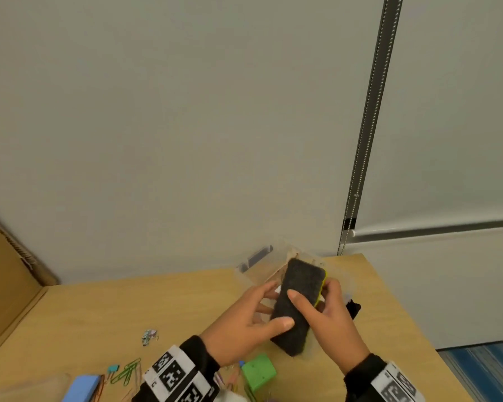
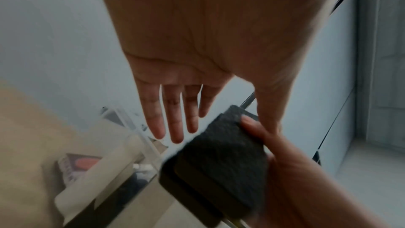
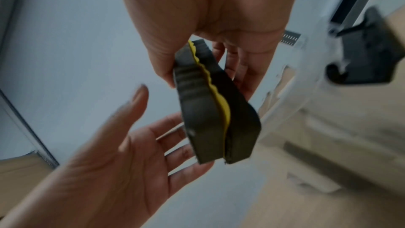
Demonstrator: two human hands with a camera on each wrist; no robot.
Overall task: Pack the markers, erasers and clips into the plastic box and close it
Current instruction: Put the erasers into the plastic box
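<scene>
Erasers go in first, it seems: one black eraser [image 1: 299, 306], felt side up, hangs above the clear plastic box [image 1: 308, 258], pinched by the right hand [image 1: 328, 311]; the left hand [image 1: 244, 326] lies flat-fingered beside it. Next comes lowering it inside.
</scene>
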